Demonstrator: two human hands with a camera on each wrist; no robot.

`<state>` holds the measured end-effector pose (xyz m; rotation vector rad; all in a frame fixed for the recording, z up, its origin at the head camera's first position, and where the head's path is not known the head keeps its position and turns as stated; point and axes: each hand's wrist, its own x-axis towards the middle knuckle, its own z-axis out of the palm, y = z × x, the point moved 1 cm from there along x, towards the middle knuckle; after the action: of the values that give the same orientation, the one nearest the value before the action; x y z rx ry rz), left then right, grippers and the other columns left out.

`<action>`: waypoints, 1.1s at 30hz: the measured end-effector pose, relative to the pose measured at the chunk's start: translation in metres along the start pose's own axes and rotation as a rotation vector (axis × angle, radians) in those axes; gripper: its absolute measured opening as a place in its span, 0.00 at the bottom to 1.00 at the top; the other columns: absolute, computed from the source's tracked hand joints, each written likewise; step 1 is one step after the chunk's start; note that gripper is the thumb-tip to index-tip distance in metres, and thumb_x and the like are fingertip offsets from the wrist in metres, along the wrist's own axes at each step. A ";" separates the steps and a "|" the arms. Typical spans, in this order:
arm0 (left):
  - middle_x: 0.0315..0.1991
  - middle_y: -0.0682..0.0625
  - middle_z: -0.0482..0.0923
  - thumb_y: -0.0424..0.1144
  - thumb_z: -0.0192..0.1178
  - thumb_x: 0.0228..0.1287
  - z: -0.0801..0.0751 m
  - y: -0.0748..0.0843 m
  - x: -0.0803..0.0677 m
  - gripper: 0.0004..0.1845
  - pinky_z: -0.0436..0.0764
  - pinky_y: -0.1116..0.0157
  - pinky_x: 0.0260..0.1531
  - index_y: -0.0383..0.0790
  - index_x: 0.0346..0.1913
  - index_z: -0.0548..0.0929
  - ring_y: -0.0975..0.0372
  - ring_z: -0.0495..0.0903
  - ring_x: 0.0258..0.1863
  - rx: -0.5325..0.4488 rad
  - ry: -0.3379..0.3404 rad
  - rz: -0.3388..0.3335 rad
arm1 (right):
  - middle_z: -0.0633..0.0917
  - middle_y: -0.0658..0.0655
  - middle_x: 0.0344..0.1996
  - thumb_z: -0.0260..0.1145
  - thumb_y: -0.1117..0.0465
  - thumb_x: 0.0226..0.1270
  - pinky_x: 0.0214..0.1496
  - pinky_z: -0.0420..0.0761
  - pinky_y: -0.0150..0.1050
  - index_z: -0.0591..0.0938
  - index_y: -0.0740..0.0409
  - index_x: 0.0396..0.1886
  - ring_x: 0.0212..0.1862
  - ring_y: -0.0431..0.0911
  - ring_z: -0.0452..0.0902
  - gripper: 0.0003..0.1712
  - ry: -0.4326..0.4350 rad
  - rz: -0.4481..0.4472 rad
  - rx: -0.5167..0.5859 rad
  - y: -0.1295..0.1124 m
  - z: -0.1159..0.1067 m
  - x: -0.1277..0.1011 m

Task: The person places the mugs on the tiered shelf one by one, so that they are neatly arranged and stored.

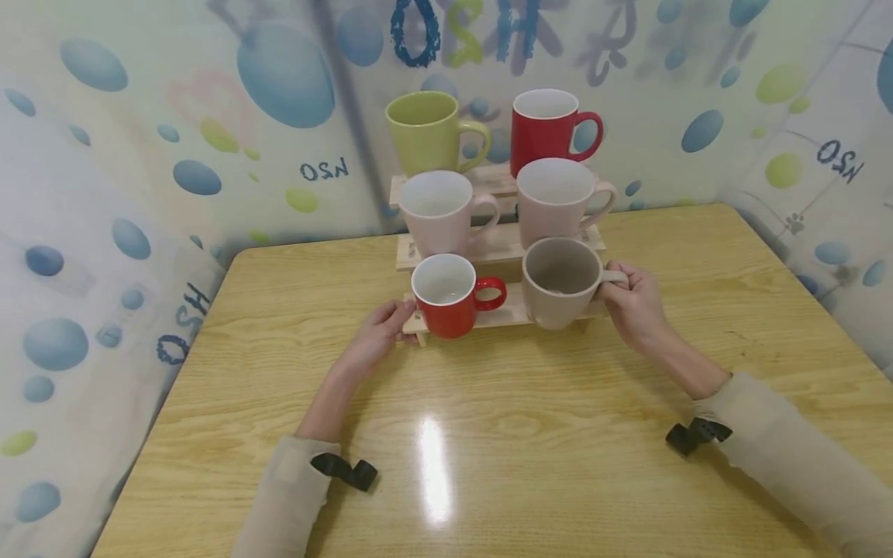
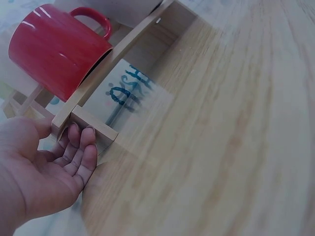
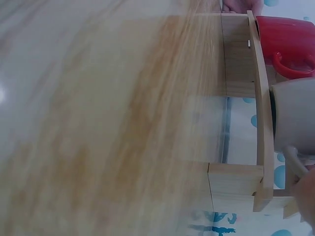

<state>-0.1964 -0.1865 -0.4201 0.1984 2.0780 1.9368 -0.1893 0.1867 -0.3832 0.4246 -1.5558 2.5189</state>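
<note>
A stepped wooden rack (image 1: 508,308) stands on the table with mugs on its three tiers. My left hand (image 1: 377,335) grips the left end of its lowest tier, thumb above and fingers curled underneath, as the left wrist view shows. Close to that hand, a small red mug (image 1: 446,314) with a white inside sits on the same tier. At the right, my right hand (image 1: 636,306) holds the handle of a beige-grey mug (image 1: 554,298). This mug is upright at the tier's right part; whether its base fully rests there I cannot tell.
Two pale pink mugs (image 1: 436,217) (image 1: 551,209) occupy the middle tier. On the top tier are a green mug (image 1: 422,143) and a larger red mug (image 1: 544,139). A patterned cloth backdrop (image 1: 279,178) rises behind the wooden table (image 1: 530,434).
</note>
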 end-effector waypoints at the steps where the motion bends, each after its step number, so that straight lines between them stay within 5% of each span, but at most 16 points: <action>1: 0.43 0.48 0.76 0.46 0.48 0.82 0.000 0.000 0.000 0.18 0.84 0.63 0.46 0.30 0.48 0.74 0.61 0.77 0.44 0.000 0.002 0.000 | 0.52 0.54 0.20 0.43 0.89 0.53 0.30 0.63 0.27 0.52 0.60 0.16 0.28 0.45 0.48 0.23 -0.002 -0.003 0.000 0.000 0.000 0.000; 23: 0.44 0.48 0.78 0.44 0.47 0.82 -0.002 0.001 -0.001 0.20 0.84 0.65 0.44 0.26 0.53 0.73 0.62 0.79 0.44 -0.023 0.003 0.012 | 0.57 0.53 0.21 0.44 0.88 0.59 0.30 0.63 0.30 0.59 0.62 0.17 0.29 0.40 0.59 0.21 -0.047 0.007 -0.042 -0.001 -0.002 0.001; 33: 0.43 0.49 0.77 0.45 0.48 0.82 0.000 0.000 -0.001 0.18 0.84 0.65 0.45 0.29 0.49 0.74 0.62 0.78 0.44 -0.009 0.017 -0.001 | 0.76 0.51 0.35 0.43 0.86 0.61 0.43 0.76 0.28 0.76 0.61 0.37 0.40 0.39 0.72 0.22 -0.236 0.089 0.008 -0.006 -0.013 -0.006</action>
<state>-0.1953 -0.1865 -0.4198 0.1804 2.0797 1.9531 -0.1835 0.2015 -0.3855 0.6906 -1.6798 2.6224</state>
